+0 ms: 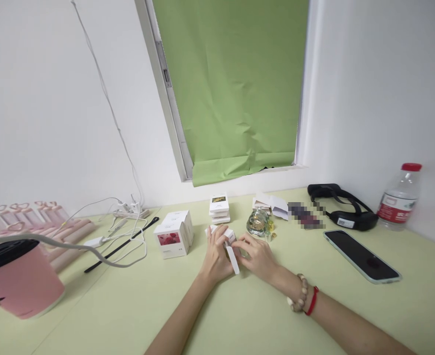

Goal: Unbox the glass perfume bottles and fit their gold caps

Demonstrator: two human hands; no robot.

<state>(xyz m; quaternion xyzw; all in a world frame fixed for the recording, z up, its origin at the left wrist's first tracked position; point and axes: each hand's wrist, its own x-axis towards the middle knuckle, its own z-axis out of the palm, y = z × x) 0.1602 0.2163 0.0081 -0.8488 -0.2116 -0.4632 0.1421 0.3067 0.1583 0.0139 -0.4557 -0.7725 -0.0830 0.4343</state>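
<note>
A small white cardboard box [230, 235] lies between my hands over the middle of the table, its end flap [232, 257] standing open toward me. My left hand [216, 254] is wrapped round the box from the left, fingers over its top. From the right, my right hand [256, 254] has its bent fingertips pressed at the box's open end; whether they pinch the flap or something inside is hidden. Just beyond my right hand stands a rounded glass bottle [257, 223] with small yellow pieces [271, 227] beside it. White boxes with a red picture [171, 237] stand to the left.
Behind my hands are stacked white boxes [219, 204] and opened cartons [278, 206]. To the right lie a phone [363, 256], a black headset strap [345, 209] and a water bottle [398, 199]. A pink cup [21, 283], cables [128, 241] and pink tubes [79, 231] occupy the left.
</note>
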